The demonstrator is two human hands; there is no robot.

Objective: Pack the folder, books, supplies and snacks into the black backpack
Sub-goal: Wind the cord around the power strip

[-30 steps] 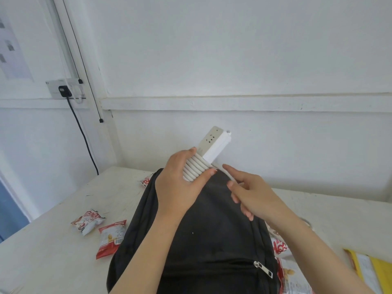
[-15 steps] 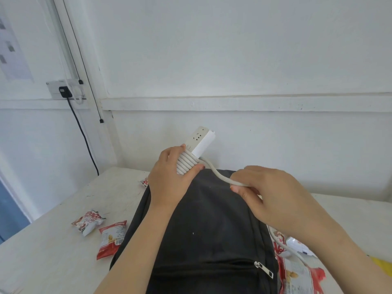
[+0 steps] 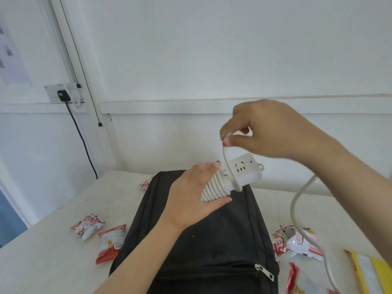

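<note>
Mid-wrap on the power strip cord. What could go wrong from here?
1. The left hand alone pins the coils on the power strip; a looser grip could let them spring off.
2. Slack cord below the right hand trails across the snack packets; the next wind may drag them.
</note>
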